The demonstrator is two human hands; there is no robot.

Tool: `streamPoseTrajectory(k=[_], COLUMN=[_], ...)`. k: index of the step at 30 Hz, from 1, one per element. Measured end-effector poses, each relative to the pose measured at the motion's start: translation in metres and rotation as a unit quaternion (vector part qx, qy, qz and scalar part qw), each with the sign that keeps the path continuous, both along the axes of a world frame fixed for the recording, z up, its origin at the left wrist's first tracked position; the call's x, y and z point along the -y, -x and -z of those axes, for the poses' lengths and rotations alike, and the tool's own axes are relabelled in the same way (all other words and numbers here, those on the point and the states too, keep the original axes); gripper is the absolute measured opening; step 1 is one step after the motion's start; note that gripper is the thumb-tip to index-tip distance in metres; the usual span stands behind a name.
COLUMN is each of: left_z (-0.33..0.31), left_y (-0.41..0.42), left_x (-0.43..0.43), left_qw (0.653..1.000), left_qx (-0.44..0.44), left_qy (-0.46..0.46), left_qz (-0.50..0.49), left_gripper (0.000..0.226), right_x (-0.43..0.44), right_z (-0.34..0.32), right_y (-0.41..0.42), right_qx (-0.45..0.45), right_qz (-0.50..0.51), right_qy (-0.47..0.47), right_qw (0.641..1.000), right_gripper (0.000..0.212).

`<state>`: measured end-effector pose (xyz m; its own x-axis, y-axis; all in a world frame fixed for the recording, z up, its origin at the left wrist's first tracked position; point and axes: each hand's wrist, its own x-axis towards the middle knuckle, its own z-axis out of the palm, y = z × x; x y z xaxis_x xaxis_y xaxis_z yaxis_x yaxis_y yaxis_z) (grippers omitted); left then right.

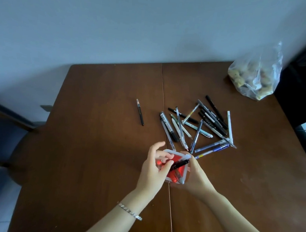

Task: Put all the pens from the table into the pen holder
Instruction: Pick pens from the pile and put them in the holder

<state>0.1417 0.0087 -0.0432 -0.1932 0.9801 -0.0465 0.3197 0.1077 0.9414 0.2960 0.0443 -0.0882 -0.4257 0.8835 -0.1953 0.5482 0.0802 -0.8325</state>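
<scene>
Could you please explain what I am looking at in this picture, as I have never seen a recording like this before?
There is no machine here. One wide-angle camera, worn on a person's head, looks forward and down at their two bare hands over a brown wooden table. The left hand, with a silver bracelet at the wrist, and the right hand both grip a red, white-rimmed pen holder, which already has a few pens in it. Beyond it lies a loose pile of black, grey, white and blue pens, and a single dark pencil-like pen lies apart to the left. A clear plastic bag of lumpy items sits at the far right corner.
</scene>
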Motion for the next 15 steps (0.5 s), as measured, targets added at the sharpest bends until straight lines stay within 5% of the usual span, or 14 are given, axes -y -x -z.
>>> streamPoseTrajectory(k=[3, 7, 10, 13, 15], left_z=[0.008, 0.015, 0.005, -0.004, -0.003], left_y=[0.012, 0.017, 0.016, 0.023, 0.033], left_x=[-0.002, -0.011, -0.023, -0.05, -0.075], left_qw=[0.986, 0.968, 0.973, 0.984, 0.983], left_qx=[-0.126, -0.224, -0.178, -0.032, -0.069], left_qy=[-0.098, -0.038, 0.065, 0.113, 0.109], left_qz=[0.046, 0.107, 0.133, 0.132, 0.128], left_gripper=[0.038, 0.043, 0.04, 0.033, 0.033], right_x=[0.0, 0.0, 0.0, 0.0, -0.002], right_z=[0.0, -0.002, -0.004, -0.008, -0.009], right_y=[-0.001, -0.001, -0.001, -0.006, -0.015], right_qx=[-0.006, -0.01, -0.014, -0.031, -0.045], right_qz=[0.005, -0.009, 0.0, 0.017, 0.021], right_qy=[0.004, -0.011, 0.007, 0.0, -0.003], right_qw=[1.0, 1.0, 1.0, 0.999, 0.999], right_gripper=[0.086, 0.082, 0.083, 0.078, 0.076])
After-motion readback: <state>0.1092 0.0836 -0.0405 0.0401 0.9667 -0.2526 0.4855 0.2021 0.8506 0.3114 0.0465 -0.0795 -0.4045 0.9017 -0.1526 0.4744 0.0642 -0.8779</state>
